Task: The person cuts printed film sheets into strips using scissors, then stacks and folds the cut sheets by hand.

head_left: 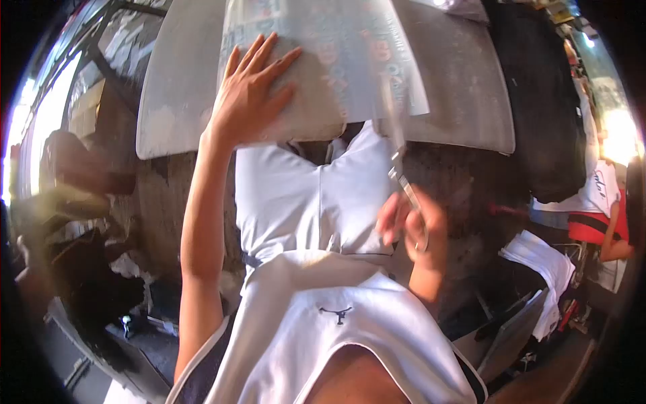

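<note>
My left hand [250, 91] lies flat with its fingers spread on a large translucent sheet [309, 74] bearing pale printed lettering. Under the sheet is a grey, round-cornered board [464, 94], and the sheet's lower right corner lies on its right part. My right hand [425, 225] is closed around the handles of a pair of metal scissors [402, 176], held above my lap to the right. The scissors point up toward the sheet's near edge. Motion blurs the blades, so I cannot tell whether they touch the sheet.
Dark fabric [538, 108] hangs to the board's right. Lower right, white folded cloths [538, 259] hang over a support. Another person's arm [614, 236] shows at the far right edge, beside something red. A cardboard box [87, 111] stands at the left.
</note>
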A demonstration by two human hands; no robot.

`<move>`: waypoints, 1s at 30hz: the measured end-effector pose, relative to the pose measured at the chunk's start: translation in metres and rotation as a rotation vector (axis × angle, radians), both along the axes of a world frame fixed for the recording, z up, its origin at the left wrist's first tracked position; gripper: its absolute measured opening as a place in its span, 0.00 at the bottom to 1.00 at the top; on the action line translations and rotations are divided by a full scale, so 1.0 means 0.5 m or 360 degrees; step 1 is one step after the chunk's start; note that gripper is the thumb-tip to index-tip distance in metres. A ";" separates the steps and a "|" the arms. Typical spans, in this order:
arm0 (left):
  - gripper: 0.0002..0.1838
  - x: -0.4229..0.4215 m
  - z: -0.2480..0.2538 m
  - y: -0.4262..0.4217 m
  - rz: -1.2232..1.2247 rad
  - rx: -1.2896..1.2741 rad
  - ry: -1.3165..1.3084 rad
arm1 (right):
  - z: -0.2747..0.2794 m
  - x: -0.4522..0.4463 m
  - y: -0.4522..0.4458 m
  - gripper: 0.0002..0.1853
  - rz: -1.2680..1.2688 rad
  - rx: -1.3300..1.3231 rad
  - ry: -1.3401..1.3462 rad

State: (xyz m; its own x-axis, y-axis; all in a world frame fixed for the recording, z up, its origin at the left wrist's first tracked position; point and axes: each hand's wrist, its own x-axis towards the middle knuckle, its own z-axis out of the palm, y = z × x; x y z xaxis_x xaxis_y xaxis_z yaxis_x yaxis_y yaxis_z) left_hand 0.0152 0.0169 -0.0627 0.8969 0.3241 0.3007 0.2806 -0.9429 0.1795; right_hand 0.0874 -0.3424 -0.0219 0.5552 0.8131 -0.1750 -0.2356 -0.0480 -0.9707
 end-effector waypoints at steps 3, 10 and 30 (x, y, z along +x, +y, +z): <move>0.30 -0.001 -0.022 0.012 -0.0086 0.0046 -0.0126 | -0.007 -0.059 -0.017 0.37 0.0386 -0.0156 0.0528; 0.30 0.000 -0.028 0.005 -0.0043 0.0164 -0.0110 | -0.043 -0.101 -0.008 0.29 0.0384 -0.0215 0.0563; 0.37 0.003 -0.025 0.008 -0.0027 0.0082 -0.0143 | 0.036 -0.099 0.017 0.26 0.0308 -0.0473 0.0597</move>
